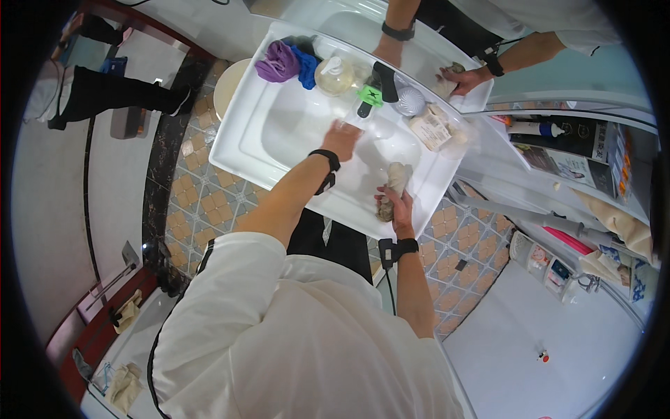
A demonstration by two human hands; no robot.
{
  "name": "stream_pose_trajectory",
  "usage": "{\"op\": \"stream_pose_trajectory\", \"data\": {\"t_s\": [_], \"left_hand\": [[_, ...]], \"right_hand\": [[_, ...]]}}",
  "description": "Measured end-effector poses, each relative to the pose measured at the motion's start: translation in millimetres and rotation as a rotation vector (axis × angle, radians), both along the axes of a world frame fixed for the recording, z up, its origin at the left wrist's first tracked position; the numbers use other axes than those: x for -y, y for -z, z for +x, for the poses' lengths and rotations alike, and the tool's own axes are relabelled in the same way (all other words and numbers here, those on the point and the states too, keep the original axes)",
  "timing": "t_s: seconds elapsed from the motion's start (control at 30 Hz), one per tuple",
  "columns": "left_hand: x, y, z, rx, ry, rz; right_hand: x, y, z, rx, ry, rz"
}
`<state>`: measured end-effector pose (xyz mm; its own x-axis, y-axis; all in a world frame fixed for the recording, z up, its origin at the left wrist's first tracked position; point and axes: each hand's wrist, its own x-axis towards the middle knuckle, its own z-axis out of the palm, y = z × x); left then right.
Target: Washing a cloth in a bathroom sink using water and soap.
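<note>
My left hand (342,140) reaches into the white washbasin (241,129), just in front of the tap. Its fingers are smeared by motion, and I see nothing clearly held in them. Over the basin's right front rim, my right hand (399,209) grips a bunched beige-grey cloth (398,178), whose darker end sticks out below the fingers. The tap (384,82) has a black lever, and a bright green piece (370,96) sits by its spout. Behind my left hand stands a clear pump bottle (333,75) of pale yellowish liquid.
Purple cloth (278,63) and blue cloth (306,68) lie on the basin's back left corner. Right of the tap are a white ribbed round object (410,102) and a clear-wrapped package (430,129). A mirror rises behind. Another person's dark-trousered leg (118,94) shows at far left.
</note>
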<state>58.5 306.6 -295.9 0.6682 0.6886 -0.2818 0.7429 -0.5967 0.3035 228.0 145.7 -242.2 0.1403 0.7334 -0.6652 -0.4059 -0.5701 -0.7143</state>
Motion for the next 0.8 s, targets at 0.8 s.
{"op": "stream_pose_trajectory", "data": {"t_s": [0.8], "left_hand": [[-1.2, 3.3, -64.6, -0.344, -0.204, 0.122]], "right_hand": [[-0.5, 0.4, 2.0, -0.038, 0.046, 0.007]]}}
